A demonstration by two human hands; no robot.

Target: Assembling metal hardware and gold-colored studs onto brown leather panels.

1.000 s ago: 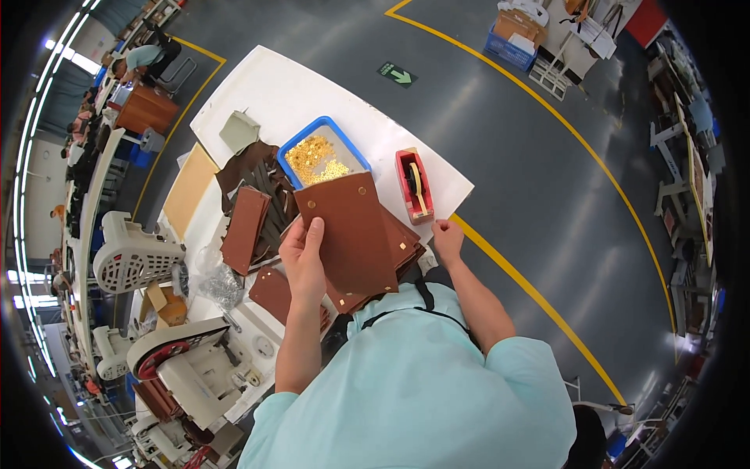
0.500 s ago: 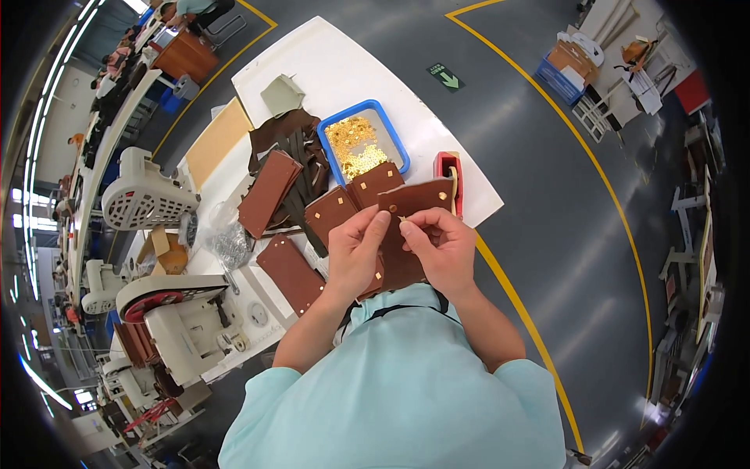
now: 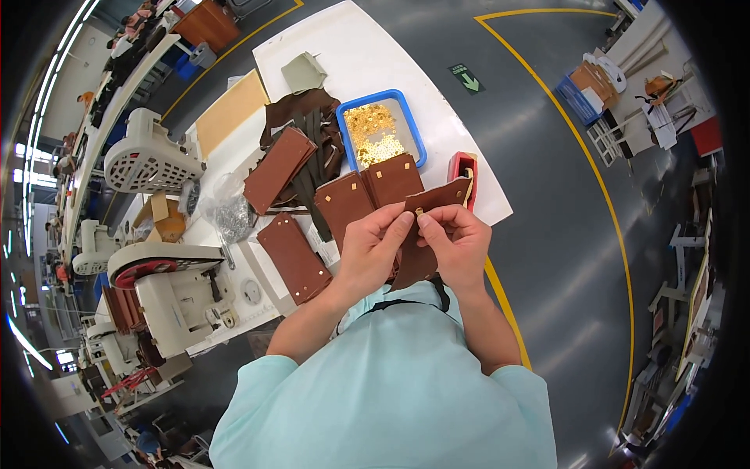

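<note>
Close in front of me, a brown leather piece hangs between my hands. My left hand is closed on its left edge, thumb on top. A small gold metal fitting sits against the leather near its upper edge, between my two thumb tips. My right hand pinches at this fitting with thumb and forefinger; its other fingers are curled. Just beyond lie stacked brown leather pieces with gold fittings on them. A blue-rimmed tray behind them holds many small gold fittings.
A red holder stands near the table's right edge. Dark leather strips, a brown leather stack and another leather piece lie to the left. Beyond them are a clear plastic bag and a white sewing machine.
The view has shifted, so the table sits differently in it. The gold fitting, held apart in my right fingertips before, is now against the leather, and my thumbs are closer together.
</note>
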